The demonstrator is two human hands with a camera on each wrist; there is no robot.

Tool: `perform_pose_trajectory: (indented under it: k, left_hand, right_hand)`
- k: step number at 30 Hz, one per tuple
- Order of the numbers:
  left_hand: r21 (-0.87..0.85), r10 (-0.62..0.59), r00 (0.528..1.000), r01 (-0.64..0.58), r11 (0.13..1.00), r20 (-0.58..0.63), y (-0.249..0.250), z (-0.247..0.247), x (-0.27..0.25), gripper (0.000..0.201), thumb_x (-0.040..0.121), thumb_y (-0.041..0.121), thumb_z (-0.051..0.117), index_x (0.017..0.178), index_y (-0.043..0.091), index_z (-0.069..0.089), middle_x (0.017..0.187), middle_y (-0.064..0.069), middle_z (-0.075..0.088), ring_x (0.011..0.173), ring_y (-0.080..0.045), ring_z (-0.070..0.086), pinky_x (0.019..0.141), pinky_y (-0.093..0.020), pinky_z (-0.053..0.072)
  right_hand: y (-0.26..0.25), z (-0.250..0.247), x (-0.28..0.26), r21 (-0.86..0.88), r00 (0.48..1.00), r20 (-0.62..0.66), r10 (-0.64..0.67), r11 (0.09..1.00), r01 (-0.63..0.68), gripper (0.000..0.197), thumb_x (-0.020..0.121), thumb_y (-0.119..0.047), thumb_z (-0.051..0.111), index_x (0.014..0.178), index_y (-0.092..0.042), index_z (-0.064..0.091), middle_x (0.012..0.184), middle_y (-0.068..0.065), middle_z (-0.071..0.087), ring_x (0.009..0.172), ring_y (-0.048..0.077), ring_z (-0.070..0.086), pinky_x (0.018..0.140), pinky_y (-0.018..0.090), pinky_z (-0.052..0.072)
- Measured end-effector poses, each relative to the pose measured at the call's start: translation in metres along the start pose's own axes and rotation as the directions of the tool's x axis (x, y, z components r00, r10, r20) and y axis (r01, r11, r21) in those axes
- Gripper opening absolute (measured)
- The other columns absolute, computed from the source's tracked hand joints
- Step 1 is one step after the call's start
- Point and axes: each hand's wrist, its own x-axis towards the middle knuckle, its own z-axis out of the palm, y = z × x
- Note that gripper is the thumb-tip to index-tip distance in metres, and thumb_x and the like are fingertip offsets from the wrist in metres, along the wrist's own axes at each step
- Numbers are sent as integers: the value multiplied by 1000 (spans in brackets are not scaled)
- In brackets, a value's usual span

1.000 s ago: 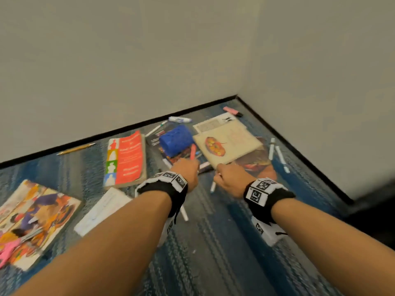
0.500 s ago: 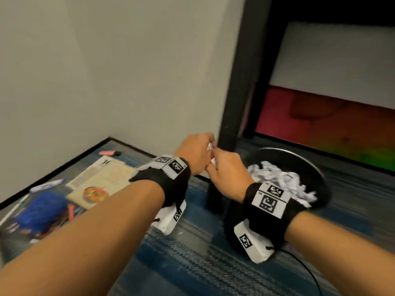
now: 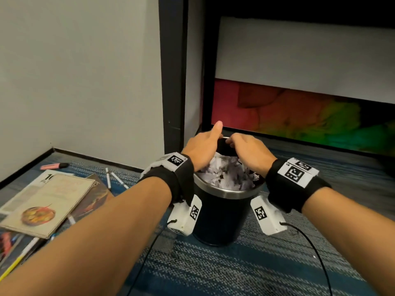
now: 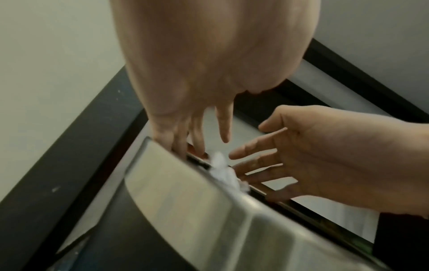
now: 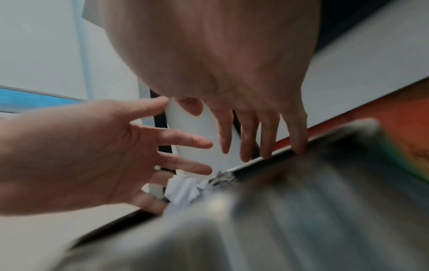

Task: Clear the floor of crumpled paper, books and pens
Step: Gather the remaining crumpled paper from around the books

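A black bin with a steel rim stands on the carpet, filled to the top with crumpled paper. Both of my hands hover over its far side. My left hand has straight, spread fingers pointing down at the rim and holds nothing. My right hand is also spread, its fingertips just above the rim. A wad of crumpled paper shows at the rim between the hands, also visible as white paper in the right wrist view.
Left of the bin, a cream book lies on other books on the blue carpet. White pens, a pink highlighter and a yellow pencil lie nearby. A dark post and a framed panel stand behind the bin.
My hands left the pens and books in the corner and swung right with something white held between them. They now spread open over the bin.
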Motion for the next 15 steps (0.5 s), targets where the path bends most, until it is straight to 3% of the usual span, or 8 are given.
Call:
perform_pose_trajectory:
  k: [2,5,9,13,15]
  left_hand:
    - [109,89,986,-74,991,-140,-3,-14,-1,50,98,50,34,97,13,68,97,-7,71,93,-24,65,89,-43,50]
    - [225,122,967,-70,972,-225,-14,-42,-5,18,93,34,49,82,25,60,79,1,69,75,-21,65,77,-41,54]
    - [449,78,962,49,892,-260,-43,-88,-26,16,94,30,49,97,23,63,88,-2,69,83,-25,63,76,-39,53]
    - [499,-123,942,274,822,-313,-92,-136,-69,18,90,30,50,97,21,64,94,-6,70,89,-28,64,81,-40,53]
    - [512,-242,904,402,759,-352,-124,-160,-103,18,90,33,50,95,22,64,96,-7,70,93,-28,64,83,-39,52]
  right_hand:
    - [-8,4,5,-24,995,-81,-53,998,51,29,94,-30,41,95,-13,65,99,9,67,95,28,59,82,37,46]
    - [-34,17,13,-170,972,-94,-215,966,197,19,87,-32,51,88,-18,64,91,3,64,89,24,59,74,34,46]
    - [-88,49,16,-315,915,-20,-403,871,377,24,88,-38,49,92,-18,62,97,7,58,94,28,57,82,42,49]
    - [-140,105,21,-300,862,113,-495,810,504,32,89,-40,47,103,-15,62,110,10,57,105,30,54,91,48,46]
    - [-165,141,19,-257,815,189,-548,773,579,32,89,-39,48,103,-14,62,109,11,57,103,32,55,89,47,47]
